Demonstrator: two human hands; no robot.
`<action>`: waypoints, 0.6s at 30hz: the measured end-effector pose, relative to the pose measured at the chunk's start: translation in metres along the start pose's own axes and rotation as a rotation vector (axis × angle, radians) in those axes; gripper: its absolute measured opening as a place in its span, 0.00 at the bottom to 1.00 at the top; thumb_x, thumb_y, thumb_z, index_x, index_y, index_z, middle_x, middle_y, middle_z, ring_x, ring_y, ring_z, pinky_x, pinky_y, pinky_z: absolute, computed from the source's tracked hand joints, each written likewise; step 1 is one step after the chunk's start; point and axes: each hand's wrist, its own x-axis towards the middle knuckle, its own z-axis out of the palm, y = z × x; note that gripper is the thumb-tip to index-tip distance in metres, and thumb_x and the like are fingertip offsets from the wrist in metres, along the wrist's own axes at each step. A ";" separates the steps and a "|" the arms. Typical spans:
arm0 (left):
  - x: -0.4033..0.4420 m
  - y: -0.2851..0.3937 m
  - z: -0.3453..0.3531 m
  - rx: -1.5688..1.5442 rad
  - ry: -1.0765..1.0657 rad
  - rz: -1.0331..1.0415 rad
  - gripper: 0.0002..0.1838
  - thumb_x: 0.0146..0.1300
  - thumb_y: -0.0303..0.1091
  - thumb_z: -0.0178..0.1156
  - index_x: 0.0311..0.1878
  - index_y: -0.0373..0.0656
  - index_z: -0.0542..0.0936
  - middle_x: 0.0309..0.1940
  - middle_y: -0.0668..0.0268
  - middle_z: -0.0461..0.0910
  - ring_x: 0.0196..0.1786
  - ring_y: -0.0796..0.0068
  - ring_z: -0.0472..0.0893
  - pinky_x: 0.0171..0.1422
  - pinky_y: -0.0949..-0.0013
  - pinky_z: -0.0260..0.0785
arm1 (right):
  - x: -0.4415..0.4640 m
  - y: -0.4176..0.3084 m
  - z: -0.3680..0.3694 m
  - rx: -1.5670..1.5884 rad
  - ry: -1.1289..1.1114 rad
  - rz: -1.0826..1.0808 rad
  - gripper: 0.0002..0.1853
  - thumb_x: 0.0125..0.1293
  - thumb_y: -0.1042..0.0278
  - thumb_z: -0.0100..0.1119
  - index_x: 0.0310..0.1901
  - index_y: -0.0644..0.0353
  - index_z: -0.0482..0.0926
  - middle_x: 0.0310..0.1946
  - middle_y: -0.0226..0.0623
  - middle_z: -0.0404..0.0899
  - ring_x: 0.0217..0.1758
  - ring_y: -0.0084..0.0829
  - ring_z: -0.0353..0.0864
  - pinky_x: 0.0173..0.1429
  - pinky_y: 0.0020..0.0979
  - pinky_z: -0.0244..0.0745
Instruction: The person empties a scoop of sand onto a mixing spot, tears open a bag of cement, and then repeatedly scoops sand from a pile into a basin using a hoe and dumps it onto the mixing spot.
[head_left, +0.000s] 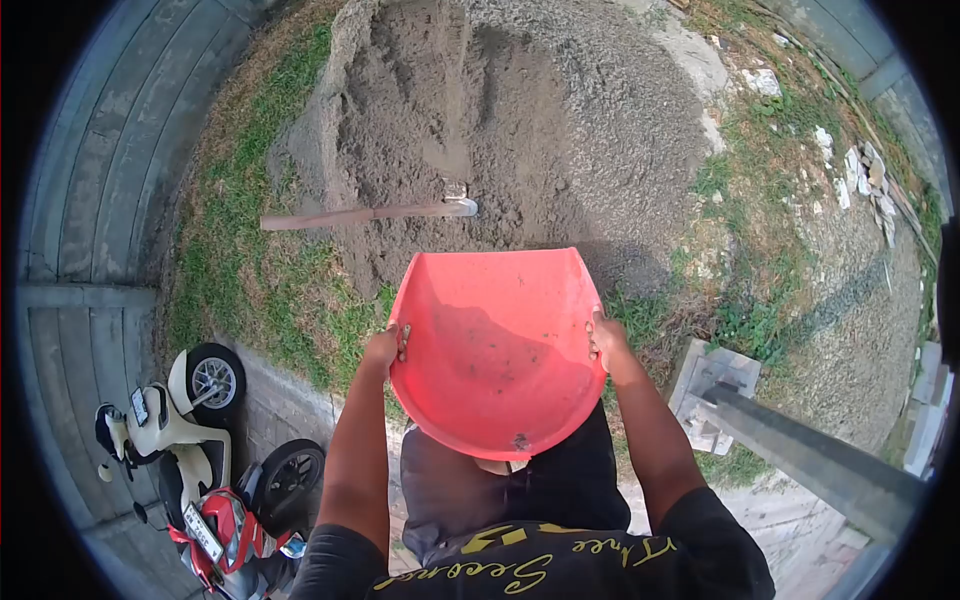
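A red scoop-shaped pan (500, 350) is being held level in front of the person's body, its straight edge facing a heap of sand (530, 130). The left hand (387, 346) is gripping its left rim, fingers curling over the inside, and the right hand (606, 338) is clasping the opposite rim the same way. Just beyond the straight edge, a hoe (370, 213) is lying with its head on the sand, its handle reaching left over grass (290, 310). Farther out, two motorbikes (205, 475) are standing at lower left, and a post (810, 440) is rising at right.
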 end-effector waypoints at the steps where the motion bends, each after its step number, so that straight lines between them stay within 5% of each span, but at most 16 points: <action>1: 0.028 0.005 0.003 0.067 0.058 -0.022 0.25 0.72 0.52 0.46 0.26 0.41 0.72 0.17 0.69 0.67 0.16 0.74 0.66 0.24 0.68 0.63 | 0.026 0.000 0.016 -0.012 0.046 -0.049 0.26 0.71 0.40 0.44 0.22 0.53 0.67 0.11 0.24 0.56 0.09 0.22 0.55 0.14 0.30 0.55; 7: 0.193 -0.064 0.019 0.188 0.142 -0.233 0.30 0.66 0.62 0.51 0.26 0.41 0.75 0.17 0.67 0.70 0.15 0.75 0.68 0.20 0.70 0.60 | 0.162 0.117 0.089 -0.243 0.444 0.066 0.33 0.64 0.36 0.54 0.15 0.58 0.67 0.08 0.32 0.66 0.08 0.29 0.68 0.11 0.35 0.60; 9: 0.234 -0.118 0.011 0.267 0.146 -0.365 0.34 0.64 0.65 0.52 0.24 0.38 0.80 0.17 0.66 0.75 0.18 0.73 0.75 0.24 0.68 0.68 | 0.196 0.243 0.087 -0.411 0.620 -0.097 0.35 0.63 0.34 0.55 0.18 0.65 0.73 0.10 0.38 0.69 0.11 0.33 0.72 0.15 0.38 0.65; 11: 0.245 -0.176 0.006 0.266 0.205 -0.254 0.36 0.63 0.66 0.52 0.36 0.34 0.84 0.25 0.61 0.82 0.30 0.67 0.82 0.37 0.64 0.74 | 0.194 0.315 0.101 -0.521 0.685 -0.038 0.38 0.62 0.33 0.54 0.23 0.72 0.78 0.13 0.46 0.73 0.17 0.39 0.77 0.22 0.42 0.70; 12: 0.242 -0.196 0.000 0.411 0.238 -0.263 0.36 0.62 0.66 0.53 0.41 0.33 0.84 0.30 0.59 0.84 0.36 0.66 0.83 0.43 0.63 0.73 | 0.173 0.322 0.110 -0.546 0.637 0.206 0.40 0.62 0.32 0.53 0.26 0.75 0.79 0.16 0.51 0.75 0.20 0.44 0.80 0.27 0.45 0.73; 14: 0.239 -0.239 -0.017 0.551 0.258 -0.295 0.37 0.62 0.66 0.53 0.45 0.33 0.83 0.34 0.56 0.85 0.42 0.65 0.84 0.48 0.62 0.73 | 0.151 0.335 0.131 -0.695 0.588 0.318 0.39 0.62 0.32 0.51 0.29 0.74 0.80 0.23 0.58 0.77 0.30 0.51 0.81 0.36 0.47 0.73; 16: 0.255 -0.294 -0.031 0.507 0.204 -0.555 0.33 0.65 0.67 0.48 0.21 0.44 0.75 0.13 0.73 0.68 0.14 0.79 0.67 0.20 0.73 0.58 | 0.154 0.340 0.140 -0.853 0.546 0.400 0.39 0.62 0.33 0.50 0.32 0.74 0.81 0.31 0.65 0.79 0.40 0.59 0.81 0.46 0.48 0.74; 18: 0.291 -0.324 -0.030 0.381 0.201 -0.464 0.32 0.66 0.66 0.48 0.20 0.46 0.75 0.13 0.73 0.67 0.14 0.79 0.67 0.19 0.73 0.56 | 0.169 0.351 0.146 -0.759 0.558 0.365 0.40 0.62 0.32 0.48 0.34 0.76 0.81 0.30 0.66 0.78 0.39 0.59 0.81 0.45 0.49 0.74</action>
